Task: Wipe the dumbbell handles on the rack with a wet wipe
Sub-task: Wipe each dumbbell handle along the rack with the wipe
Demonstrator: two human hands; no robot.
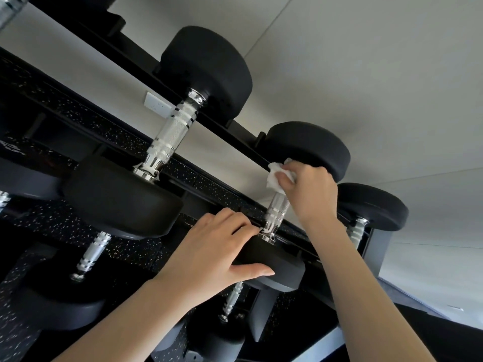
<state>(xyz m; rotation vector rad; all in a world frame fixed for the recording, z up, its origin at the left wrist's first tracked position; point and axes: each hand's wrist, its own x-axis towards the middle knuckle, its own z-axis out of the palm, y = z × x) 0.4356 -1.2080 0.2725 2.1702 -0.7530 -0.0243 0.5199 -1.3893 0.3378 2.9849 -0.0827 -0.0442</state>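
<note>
A black dumbbell rack (219, 131) runs diagonally across the view. My right hand (309, 190) grips a white wet wipe (277, 176) wrapped round the upper part of a chrome knurled handle (277, 211) on the upper row. My left hand (217, 249) holds the near black head (277, 267) of that same dumbbell, fingers over its top and thumb along its front. The far head (311, 148) rests on the back rail. A bigger dumbbell with a bare chrome handle (172, 131) lies to the left.
Another dumbbell (373, 205) sits just right of my right hand. Lower-row dumbbells show chrome handles (92, 254) beneath. A white wall socket (158, 104) is on the wall behind the rack. The speckled black floor (78, 226) shows between the rails.
</note>
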